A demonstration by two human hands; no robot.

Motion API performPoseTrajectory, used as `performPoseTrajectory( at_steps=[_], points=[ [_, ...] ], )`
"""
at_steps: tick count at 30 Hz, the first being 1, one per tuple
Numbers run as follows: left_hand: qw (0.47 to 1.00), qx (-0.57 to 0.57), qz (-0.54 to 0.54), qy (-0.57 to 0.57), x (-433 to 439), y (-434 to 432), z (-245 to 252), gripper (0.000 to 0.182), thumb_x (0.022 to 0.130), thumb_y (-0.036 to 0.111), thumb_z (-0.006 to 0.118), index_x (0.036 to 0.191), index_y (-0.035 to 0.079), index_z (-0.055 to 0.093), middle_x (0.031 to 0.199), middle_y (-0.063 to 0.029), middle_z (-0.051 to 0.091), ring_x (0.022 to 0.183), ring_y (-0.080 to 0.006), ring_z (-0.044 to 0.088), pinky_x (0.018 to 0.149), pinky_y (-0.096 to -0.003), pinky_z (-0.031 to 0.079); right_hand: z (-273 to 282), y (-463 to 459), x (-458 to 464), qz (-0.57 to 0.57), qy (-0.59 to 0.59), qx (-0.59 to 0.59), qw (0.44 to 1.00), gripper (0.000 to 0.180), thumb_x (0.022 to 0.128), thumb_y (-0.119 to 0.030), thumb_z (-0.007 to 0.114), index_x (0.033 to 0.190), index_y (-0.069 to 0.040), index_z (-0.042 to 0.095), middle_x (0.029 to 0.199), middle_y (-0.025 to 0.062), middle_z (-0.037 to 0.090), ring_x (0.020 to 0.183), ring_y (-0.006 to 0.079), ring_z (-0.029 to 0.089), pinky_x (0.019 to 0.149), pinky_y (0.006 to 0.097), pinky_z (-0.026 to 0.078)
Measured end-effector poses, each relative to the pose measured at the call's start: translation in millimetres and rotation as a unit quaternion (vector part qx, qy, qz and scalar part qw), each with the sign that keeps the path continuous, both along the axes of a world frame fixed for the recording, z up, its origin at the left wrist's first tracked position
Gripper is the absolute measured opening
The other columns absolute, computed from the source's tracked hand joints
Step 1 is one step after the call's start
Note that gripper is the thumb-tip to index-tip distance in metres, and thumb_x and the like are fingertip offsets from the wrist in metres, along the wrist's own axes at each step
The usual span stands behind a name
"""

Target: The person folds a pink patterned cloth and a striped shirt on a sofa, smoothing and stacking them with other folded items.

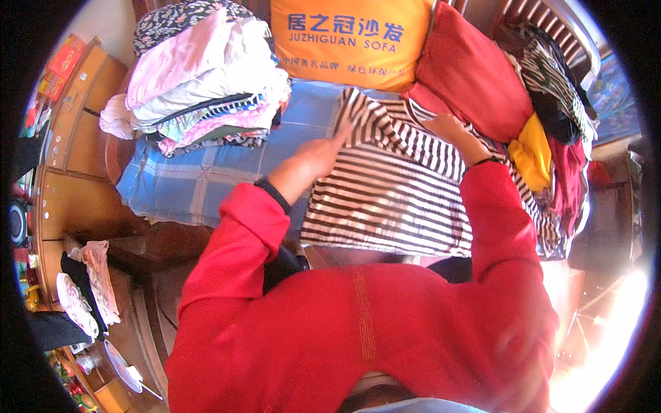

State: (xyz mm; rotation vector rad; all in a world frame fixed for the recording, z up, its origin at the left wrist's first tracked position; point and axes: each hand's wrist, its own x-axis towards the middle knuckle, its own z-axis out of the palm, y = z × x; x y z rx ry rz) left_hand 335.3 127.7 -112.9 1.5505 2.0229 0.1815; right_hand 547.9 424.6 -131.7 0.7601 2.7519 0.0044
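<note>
A long-sleeved shirt with dark-brown and white stripes lies spread in front of me on a blue checked cloth. One sleeve is folded inward across its upper part. My left hand is at the shirt's left edge, beside that folded sleeve, with a finger extended; motion blur hides whether it grips any fabric. At the upper right, near the neckline, my right hand has its fingers closed on the shirt. The other sleeve trails down to the right, past my right forearm.
A tall stack of folded clothes stands on the left. Behind the shirt lean an orange cushion bearing writing and a red cushion. Loose clothes, including a yellow piece, heap at right. A wooden cabinet stands far left.
</note>
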Motion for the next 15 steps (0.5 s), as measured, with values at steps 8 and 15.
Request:
performPoseTrajectory(
  at_steps=[8, 15],
  points=[
    [0.996, 0.035, 0.076, 0.019, -6, -1, -14, 0.084, 0.086, 0.009, 0.049, 0.152, 0.017, -0.002, 0.108, -0.0308, 0.062, 0.096, -0.0418, 0.064, 0.083, -0.0486, 0.05, 21, -37, 52, -0.139, 0.115, -0.069, 0.981, 0.037, 0.07, -0.038, 0.07, 0.082, -0.003, 0.072, 0.079, 0.0175, 0.069, 0.073, 0.0268, 0.068, 0.069, 0.038, 0.053],
    [0.995, 0.077, -0.013, 0.067, -2, -7, -9, 0.073, 0.086, 0.007, 0.049, 0.151, 0.025, 0.021, 0.106, -0.0257, 0.064, 0.095, -0.0408, 0.064, 0.08, -0.047, 0.051, 78, -5, 90, -0.22, 0.304, -0.096, 0.922, 0.037, 0.078, -0.038, 0.067, 0.088, -0.003, 0.071, 0.08, 0.0239, 0.067, 0.078, 0.0338, 0.068, 0.073, 0.0408, 0.053]
  ],
)
